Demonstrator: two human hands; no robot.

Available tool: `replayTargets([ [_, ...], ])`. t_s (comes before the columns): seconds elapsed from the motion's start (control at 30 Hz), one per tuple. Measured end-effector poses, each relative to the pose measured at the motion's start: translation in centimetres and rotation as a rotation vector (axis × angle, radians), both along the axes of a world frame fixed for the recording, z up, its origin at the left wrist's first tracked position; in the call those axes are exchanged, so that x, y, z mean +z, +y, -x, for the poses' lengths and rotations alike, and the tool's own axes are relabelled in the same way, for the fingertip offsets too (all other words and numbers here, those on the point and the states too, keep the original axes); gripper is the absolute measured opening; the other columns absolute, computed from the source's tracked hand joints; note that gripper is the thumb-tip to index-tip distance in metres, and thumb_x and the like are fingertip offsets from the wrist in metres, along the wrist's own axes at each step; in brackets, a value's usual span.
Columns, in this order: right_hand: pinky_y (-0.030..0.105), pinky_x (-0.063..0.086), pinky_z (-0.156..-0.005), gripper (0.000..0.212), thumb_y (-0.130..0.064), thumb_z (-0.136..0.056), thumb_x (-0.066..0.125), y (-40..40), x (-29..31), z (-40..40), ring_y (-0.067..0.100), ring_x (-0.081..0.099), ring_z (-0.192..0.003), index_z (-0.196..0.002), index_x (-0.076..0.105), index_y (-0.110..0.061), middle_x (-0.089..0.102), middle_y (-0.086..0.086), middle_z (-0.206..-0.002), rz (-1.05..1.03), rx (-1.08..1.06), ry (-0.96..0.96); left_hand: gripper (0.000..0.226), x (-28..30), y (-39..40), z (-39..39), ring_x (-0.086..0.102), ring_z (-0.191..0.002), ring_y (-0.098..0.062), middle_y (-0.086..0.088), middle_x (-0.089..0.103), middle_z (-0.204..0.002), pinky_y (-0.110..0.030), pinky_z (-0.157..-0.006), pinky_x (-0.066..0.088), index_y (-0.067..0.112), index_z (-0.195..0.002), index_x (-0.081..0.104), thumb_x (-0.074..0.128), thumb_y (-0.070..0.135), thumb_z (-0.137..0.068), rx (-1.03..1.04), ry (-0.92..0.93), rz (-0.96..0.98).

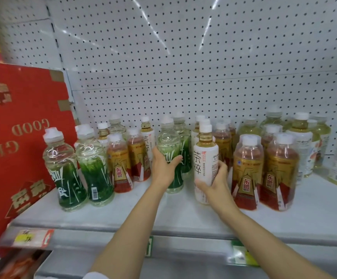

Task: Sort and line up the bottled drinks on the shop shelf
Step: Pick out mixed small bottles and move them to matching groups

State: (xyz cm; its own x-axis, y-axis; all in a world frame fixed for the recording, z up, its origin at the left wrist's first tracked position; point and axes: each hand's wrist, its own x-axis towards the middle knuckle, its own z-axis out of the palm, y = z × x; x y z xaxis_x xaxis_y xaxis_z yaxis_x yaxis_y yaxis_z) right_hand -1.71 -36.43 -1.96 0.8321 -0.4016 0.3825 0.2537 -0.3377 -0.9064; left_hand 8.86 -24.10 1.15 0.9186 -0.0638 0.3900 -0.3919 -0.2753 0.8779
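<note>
Our left hand (pixel 162 165) grips the upright green-label bottle (pixel 171 158); our right hand (pixel 216 176) grips the white tea bottle (pixel 204 156) just beside it.

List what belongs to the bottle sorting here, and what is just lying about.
Job: green-label bottle in left hand; white-label tea bottle in right hand; red-and-gold bottles; shelf.
Lying about: red gift box; price tag.
</note>
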Motion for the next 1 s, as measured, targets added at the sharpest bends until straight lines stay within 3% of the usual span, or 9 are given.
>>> replayTargets([
  [0.1, 0.044, 0.036, -0.110, 0.083, -0.010, -0.083, 0.073, -0.1, -0.2, -0.3, 0.019, 0.041, -0.129, -0.143, 0.016, -0.017, 0.038, 0.001, -0.139, 0.074, -0.011, 0.033, 0.075, -0.4, 0.9, 1.1, 0.043, -0.135, -0.021, -0.002, 0.044, -0.146, -0.036, -0.111, 0.036, 0.015, -0.145, 0.026, 0.072, 0.033, -0.089, -0.005, -0.012, 0.053],
  [0.23, 0.044, 0.035, -0.110, 0.083, -0.019, -0.079, 0.078, -0.9, -0.3, -0.2, 0.020, 0.038, -0.129, -0.141, 0.022, -0.015, 0.037, 0.006, -0.140, 0.208, -0.066, 0.077, 0.081, -0.1, 1.9, 2.7, 0.039, -0.138, -0.020, -0.002, 0.040, -0.151, -0.047, -0.117, 0.033, 0.018, -0.151, 0.022, 0.068, 0.043, -0.090, 0.009, -0.059, 0.119],
  [0.37, 0.043, 0.039, -0.104, 0.085, -0.022, -0.075, 0.081, -1.2, 0.1, 0.2, 0.027, 0.043, -0.127, -0.141, 0.027, -0.010, 0.038, 0.011, -0.138, 0.354, -0.128, 0.104, 0.091, 0.9, 2.9, 5.2, 0.030, -0.145, -0.017, 0.002, 0.030, -0.158, -0.044, -0.120, 0.027, 0.026, -0.155, 0.014, 0.064, 0.056, -0.086, 0.032, -0.109, 0.166],
  [0.5, 0.049, 0.036, -0.110, 0.104, -0.017, -0.074, 0.083, -0.4, 0.6, 1.0, 0.034, 0.036, -0.134, -0.152, 0.014, -0.006, 0.031, 0.019, -0.148, 0.567, -0.259, -0.022, 0.089, 1.3, 4.6, 7.5, 0.016, -0.144, -0.002, 0.002, 0.016, -0.164, -0.026, -0.117, 0.016, 0.020, -0.158, 0.006, 0.064, 0.042, -0.094, 0.155, -0.190, 0.151],
  [0.63, 0.050, 0.024, -0.117, 0.101, -0.016, -0.073, 0.081, 0.5, 0.3, 2.3, 0.041, 0.026, -0.141, -0.150, 0.019, 0.006, 0.027, 0.027, -0.152, 0.824, -0.360, -0.160, 0.094, 1.3, 7.5, 9.1, 0.014, -0.148, -0.008, 0.002, 0.012, -0.166, -0.029, -0.119, 0.013, 0.018, -0.158, 0.004, 0.064, 0.047, -0.091, 0.287, -0.240, 0.218],
  [0.77, 0.047, 0.026, -0.117, 0.087, -0.015, -0.078, 0.077, 2.5, -0.5, 2.9, 0.032, 0.029, -0.140, -0.149, 0.030, 0.001, 0.037, 0.019, -0.150, 0.931, -0.217, -0.228, 0.086, 1.2, 12.0, 9.2, 0.025, -0.147, -0.020, -0.005, 0.025, -0.159, -0.044, -0.122, 0.022, 0.012, -0.156, 0.013, 0.066, 0.035, -0.093, 0.417, -0.308, 0.281],
  [0.9, 0.035, 0.028, -0.109, 0.080, -0.017, -0.081, 0.077, 5.7, -0.7, 1.8, 0.024, 0.036, -0.131, -0.148, 0.035, -0.004, 0.048, 0.014, -0.142, 0.911, -0.064, -0.197, 0.085, 0.7, 17.9, 7.7, 0.031, -0.141, -0.023, -0.007, 0.032, -0.153, -0.048, -0.119, 0.026, 0.011, -0.154, 0.017, 0.070, 0.032, -0.091, 0.557, -0.297, 0.277],
  [1.0, 0.027, 0.022, -0.111, 0.077, -0.025, -0.091, 0.066, 9.4, -0.1, 0.8, 0.022, 0.032, -0.137, -0.153, 0.022, -0.011, 0.039, 0.009, -0.151, 0.891, 0.012, -0.176, 0.088, -0.2, 22.3, 6.2, 0.029, -0.142, -0.023, -0.007, 0.031, -0.153, -0.047, -0.120, 0.024, 0.013, -0.154, 0.019, 0.074, 0.033, -0.088, 0.585, -0.224, 0.245],
])
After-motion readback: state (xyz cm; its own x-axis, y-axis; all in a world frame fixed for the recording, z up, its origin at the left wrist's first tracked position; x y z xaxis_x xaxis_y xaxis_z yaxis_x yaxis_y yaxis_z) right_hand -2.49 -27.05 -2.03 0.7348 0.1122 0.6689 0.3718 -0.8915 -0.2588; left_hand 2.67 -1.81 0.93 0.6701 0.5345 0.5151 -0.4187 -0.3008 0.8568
